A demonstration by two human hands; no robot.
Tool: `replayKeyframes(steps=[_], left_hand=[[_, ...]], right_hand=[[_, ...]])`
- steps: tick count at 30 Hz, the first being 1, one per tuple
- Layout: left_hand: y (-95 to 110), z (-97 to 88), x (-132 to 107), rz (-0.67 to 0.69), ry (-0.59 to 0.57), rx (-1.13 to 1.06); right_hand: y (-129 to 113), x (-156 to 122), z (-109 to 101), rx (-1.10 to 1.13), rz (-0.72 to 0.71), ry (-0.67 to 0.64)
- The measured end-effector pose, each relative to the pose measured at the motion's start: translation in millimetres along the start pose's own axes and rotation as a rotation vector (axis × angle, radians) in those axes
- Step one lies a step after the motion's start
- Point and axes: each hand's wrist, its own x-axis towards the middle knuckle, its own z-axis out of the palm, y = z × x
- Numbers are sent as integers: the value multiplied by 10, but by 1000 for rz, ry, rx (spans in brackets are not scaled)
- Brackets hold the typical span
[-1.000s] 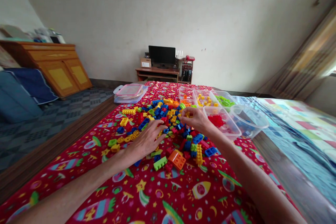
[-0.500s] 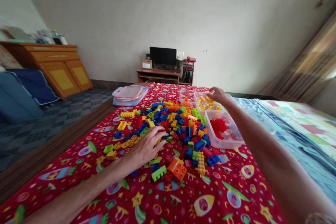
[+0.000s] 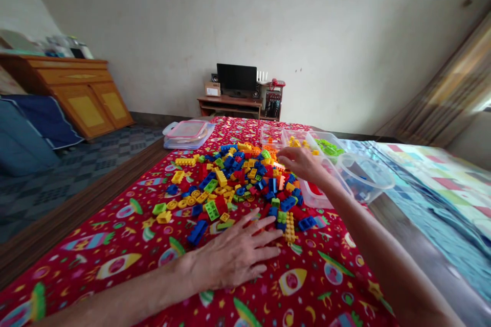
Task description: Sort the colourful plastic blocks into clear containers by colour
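My left hand (image 3: 240,250) lies palm down near the front of the pile, its fingers spread over the red patterned cloth (image 3: 153,250). Whatever is under the palm is hidden. A blue brick (image 3: 198,232) and a green brick (image 3: 211,210) lie just beyond it. My right hand (image 3: 303,163) reaches over the right edge of the mixed building bricks (image 3: 245,171), fingers extended leftward and nothing visible in them. It partly covers a clear box with red pieces (image 3: 315,188). Behind that hand stands a box of yellow bricks (image 3: 295,142).
A box with green bricks (image 3: 328,147) and a round clear tub (image 3: 366,176) stand at the right. Stacked lids (image 3: 187,133) lie at the far left of the cloth. Beyond are a desk with a monitor (image 3: 237,79) and a wooden cabinet (image 3: 82,92).
My right hand has moved left and nearer, from the yellow bricks' box to the pile. My left hand has slid right and toward me, covering where an orange brick showed.
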Motion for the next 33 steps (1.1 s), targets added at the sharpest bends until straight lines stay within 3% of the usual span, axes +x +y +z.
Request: replayKeyframes(steps=[6,12,17,24,30,33], left_hand=[[-247,192,-17,-222,87,79],[-509,187,-105,-287,104,68],[-713,67,-119,-398,144,32],[-928,13,-82,-519,226,-26],[-1161,-7,41,-634,412,-164],[-1260,-22,70,-714,426,-225]], right_hand=[[-154,-304,444,-161,-82,24],[-324,-370,768,-311,-107,-15],[-444,-226,745,-86,-149,81],[-493,-119,642,281,125,158],[-424,-166,468,280,193,96],[-387,-189,437,207,167,62]])
